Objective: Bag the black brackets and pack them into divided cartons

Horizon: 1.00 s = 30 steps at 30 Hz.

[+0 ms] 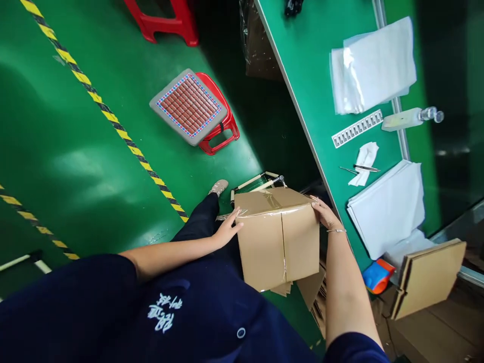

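A brown cardboard box [280, 242] is held in front of my body, with clear tape along its top seam and edges. Against its left upper edge rests my left hand [229, 229], fingers over the corner. My right hand [325, 213] grips the opposite upper corner, its fingertips partly hidden behind the edge. Below the box, a stack of flat cardboard [317, 302] shows in part. Just behind the box stands a frame of cream tubes [249, 181], mostly covered by it.
To the right runs a green workbench [302, 60] with plastic bags [378, 65], white sheets [389, 212], tweezers [366, 168], a bottle [403, 119] and a blue-orange tape dispenser [378, 276]. Folded cardboard [431, 277] leans at its near end. A red stool [221, 133] with a cushion stands on the floor.
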Motion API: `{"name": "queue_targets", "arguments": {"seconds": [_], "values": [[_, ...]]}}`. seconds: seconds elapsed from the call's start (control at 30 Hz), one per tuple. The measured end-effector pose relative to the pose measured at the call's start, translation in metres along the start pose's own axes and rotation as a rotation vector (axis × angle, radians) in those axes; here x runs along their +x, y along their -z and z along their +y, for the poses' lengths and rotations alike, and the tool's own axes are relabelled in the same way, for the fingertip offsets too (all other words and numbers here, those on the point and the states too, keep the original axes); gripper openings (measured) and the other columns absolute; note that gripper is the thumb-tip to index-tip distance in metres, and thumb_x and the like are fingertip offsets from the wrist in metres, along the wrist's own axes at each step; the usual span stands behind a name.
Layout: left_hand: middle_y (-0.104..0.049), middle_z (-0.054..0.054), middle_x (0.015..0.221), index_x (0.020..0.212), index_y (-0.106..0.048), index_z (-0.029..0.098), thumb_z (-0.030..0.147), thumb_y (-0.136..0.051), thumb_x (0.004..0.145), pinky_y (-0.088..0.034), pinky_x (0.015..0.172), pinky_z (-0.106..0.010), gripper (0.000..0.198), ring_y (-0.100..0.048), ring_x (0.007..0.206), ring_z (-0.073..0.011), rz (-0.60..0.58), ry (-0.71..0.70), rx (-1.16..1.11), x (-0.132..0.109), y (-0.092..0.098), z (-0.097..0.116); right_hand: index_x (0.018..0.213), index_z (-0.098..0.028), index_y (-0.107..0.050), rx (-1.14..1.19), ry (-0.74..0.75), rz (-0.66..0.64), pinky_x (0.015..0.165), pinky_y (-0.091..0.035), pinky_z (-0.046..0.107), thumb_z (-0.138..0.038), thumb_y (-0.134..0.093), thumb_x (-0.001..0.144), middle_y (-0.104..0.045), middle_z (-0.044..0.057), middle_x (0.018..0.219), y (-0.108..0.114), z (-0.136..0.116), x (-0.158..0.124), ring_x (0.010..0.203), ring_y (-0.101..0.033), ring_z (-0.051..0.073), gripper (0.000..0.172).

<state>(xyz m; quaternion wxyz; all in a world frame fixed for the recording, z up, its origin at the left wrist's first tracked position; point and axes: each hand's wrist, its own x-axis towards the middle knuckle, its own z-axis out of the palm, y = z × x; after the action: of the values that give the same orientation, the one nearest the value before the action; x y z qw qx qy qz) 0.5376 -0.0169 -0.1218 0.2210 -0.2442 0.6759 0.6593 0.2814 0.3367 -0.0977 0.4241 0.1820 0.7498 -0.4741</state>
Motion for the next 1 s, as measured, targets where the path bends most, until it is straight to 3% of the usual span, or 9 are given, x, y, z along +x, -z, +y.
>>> {"name": "queue_targets", "arguments": {"seconds": [0.23,0.33,0.43,0.5,0.63,0.73,0.8,0.87,1.0], "values": [[-0.059,-0.005,0.136,0.111,-0.072,0.022,0.039,-0.055,0.088,-0.013,0.121,-0.049,0.033,-0.025,0.145,-0.0272,0.050,0.038,-0.213,0.026,-0.004,0.013,0.082,-0.021,-0.073,0.013,0.056,0.082,0.106,-0.039,0.042,-0.052,-0.082,0.055,-0.064,0.008,0.128,-0.003,-0.003,0.005,0.127,-0.052,0.029,0.042],[-0.059,-0.005,0.136,0.107,-0.074,0.021,0.034,-0.050,0.089,-0.014,0.122,-0.046,0.033,-0.026,0.145,-0.0262,0.088,0.087,-0.262,0.032,-0.011,0.010,0.093,-0.020,-0.074,0.006,0.024,0.126,0.101,-0.043,0.042,-0.052,-0.078,0.059,-0.069,0.010,0.120,-0.009,-0.004,0.008,0.117,-0.059,0.029,0.047],[-0.045,-0.003,0.149,0.126,-0.064,0.022,0.029,-0.046,0.089,-0.016,0.121,-0.043,0.042,-0.021,0.147,-0.0238,0.141,0.168,-0.322,0.033,-0.022,0.006,0.104,-0.018,-0.074,-0.042,-0.025,0.205,0.100,-0.045,0.041,-0.044,-0.074,0.066,-0.071,0.011,0.116,-0.016,-0.006,0.019,0.111,-0.062,0.028,0.046],[-0.038,-0.002,0.153,0.139,-0.051,0.025,0.027,-0.043,0.089,-0.024,0.119,-0.041,0.051,-0.026,0.145,-0.0229,0.147,0.215,-0.350,0.033,-0.025,0.004,0.105,-0.015,-0.074,-0.087,-0.059,0.270,0.098,-0.047,0.041,-0.038,-0.072,0.068,-0.072,0.012,0.111,-0.021,-0.010,0.030,0.107,-0.064,0.028,0.043],[-0.045,-0.007,0.148,0.139,-0.050,0.022,0.030,-0.045,0.089,-0.040,0.109,-0.040,0.051,-0.047,0.133,-0.0252,0.073,0.253,-0.325,0.043,-0.006,0.009,0.108,-0.011,-0.072,-0.177,-0.063,0.406,0.095,-0.048,0.044,-0.039,-0.067,0.074,-0.072,0.015,0.107,-0.031,-0.026,0.034,0.102,-0.066,0.030,0.044],[-0.055,-0.011,0.139,0.130,-0.059,0.018,0.031,-0.049,0.089,-0.034,0.113,-0.047,0.044,-0.047,0.133,-0.0288,0.006,0.209,-0.219,0.074,0.020,0.032,0.134,-0.011,-0.055,-0.248,0.032,0.616,0.109,-0.037,0.042,-0.046,-0.050,0.087,-0.053,0.016,0.139,-0.050,-0.027,-0.002,0.129,-0.049,0.028,0.059],[-0.055,-0.010,0.140,0.127,-0.061,0.018,0.031,-0.049,0.089,-0.025,0.117,-0.048,0.041,-0.042,0.136,-0.0289,-0.059,0.130,-0.135,0.105,0.018,0.060,0.149,-0.011,-0.032,-0.302,0.080,0.770,0.117,-0.024,0.044,-0.047,-0.030,0.095,-0.030,0.015,0.155,-0.075,-0.010,-0.040,0.144,-0.027,0.025,0.065],[-0.053,-0.008,0.142,0.124,-0.062,0.019,0.031,-0.052,0.089,-0.020,0.120,-0.044,0.039,-0.039,0.139,-0.0264,-0.180,0.025,-0.063,0.137,-0.012,0.094,0.152,-0.009,-0.022,-0.357,0.074,0.851,0.117,-0.016,0.053,-0.047,-0.023,0.096,-0.021,0.018,0.158,-0.107,0.021,-0.076,0.147,-0.016,0.028,0.068],[-0.054,0.000,0.141,0.124,-0.064,0.023,0.033,-0.062,0.084,-0.021,0.119,-0.028,0.041,-0.040,0.138,-0.0201,-0.542,-0.146,0.042,0.184,-0.123,0.141,0.153,-0.017,-0.021,-0.444,-0.001,0.891,0.112,-0.008,0.068,-0.050,-0.023,0.094,-0.018,0.016,0.159,-0.154,0.080,-0.104,0.148,-0.009,0.034,0.068]]}}
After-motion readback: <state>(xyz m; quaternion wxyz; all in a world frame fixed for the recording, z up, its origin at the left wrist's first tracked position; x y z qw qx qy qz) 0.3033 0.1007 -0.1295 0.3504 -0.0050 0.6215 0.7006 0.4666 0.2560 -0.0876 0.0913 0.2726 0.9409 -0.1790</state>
